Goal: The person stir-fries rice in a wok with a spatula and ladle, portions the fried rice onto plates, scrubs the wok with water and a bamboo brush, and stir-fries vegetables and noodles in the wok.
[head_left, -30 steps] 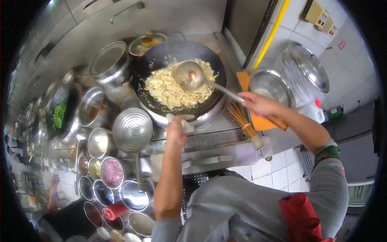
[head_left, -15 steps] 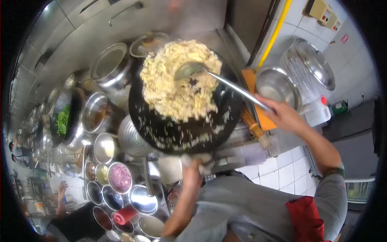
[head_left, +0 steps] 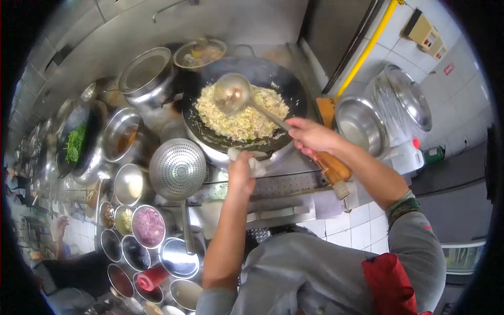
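A black wok (head_left: 231, 137) on the stove holds a heap of fried rice with egg (head_left: 262, 123). My left hand (head_left: 241, 170) is closed around a pale cloth (head_left: 255, 166) at the wok's near rim. In my right hand (head_left: 314, 137) is the handle of a ladle (head_left: 232, 94), whose bowl rests over the left part of the rice. A bamboo brush (head_left: 332, 170) lies just under my right hand, partly hidden by it. Left of my left hand sits a perforated strainer (head_left: 177, 169).
Metal bowls of ingredients, one with sliced onion (head_left: 148, 226), stand at the lower left beside a red bottle (head_left: 151, 277). Pots (head_left: 147, 73) line the left and back. A steel basin (head_left: 360, 126) is on the right. Another person's hand (head_left: 62, 227) shows at far left.
The wok tipped up toward me, tossing the rice, and is now back down on the stove. My left hand moved with it; the ladle came back over the rice from the right.
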Demonstrator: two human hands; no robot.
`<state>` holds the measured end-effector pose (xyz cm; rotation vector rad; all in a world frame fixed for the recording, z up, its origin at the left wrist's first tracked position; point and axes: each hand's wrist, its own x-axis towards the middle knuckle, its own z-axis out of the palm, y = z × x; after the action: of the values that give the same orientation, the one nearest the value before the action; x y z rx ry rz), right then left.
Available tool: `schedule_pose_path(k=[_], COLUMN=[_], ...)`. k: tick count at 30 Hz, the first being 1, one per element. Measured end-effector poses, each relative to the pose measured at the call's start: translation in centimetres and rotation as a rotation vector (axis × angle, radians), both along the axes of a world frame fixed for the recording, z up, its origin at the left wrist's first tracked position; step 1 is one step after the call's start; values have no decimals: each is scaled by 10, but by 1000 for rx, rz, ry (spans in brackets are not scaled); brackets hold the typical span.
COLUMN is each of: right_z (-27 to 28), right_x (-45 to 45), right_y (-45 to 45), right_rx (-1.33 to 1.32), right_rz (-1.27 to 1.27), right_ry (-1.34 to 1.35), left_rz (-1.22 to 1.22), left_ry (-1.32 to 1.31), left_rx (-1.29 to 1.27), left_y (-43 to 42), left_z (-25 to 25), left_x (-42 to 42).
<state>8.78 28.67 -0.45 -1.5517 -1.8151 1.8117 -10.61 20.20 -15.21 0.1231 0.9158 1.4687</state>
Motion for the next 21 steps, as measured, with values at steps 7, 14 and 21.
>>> schedule_pose_path(k=[7, 14, 21], right_z=[-20, 90, -1], right_x=[10, 124, 157], right_y=[4, -11, 3], right_rx=[-242, 407, 814], right_rz=[85, 500, 578], right_ry=[77, -395, -178], left_rz=[-199, -90, -146], left_ry=[-69, -13, 28], left_rx=[-39, -182, -121], left_y=[2, -72, -40], left_z=[-8, 84, 44], left_x=[-20, 14, 22])
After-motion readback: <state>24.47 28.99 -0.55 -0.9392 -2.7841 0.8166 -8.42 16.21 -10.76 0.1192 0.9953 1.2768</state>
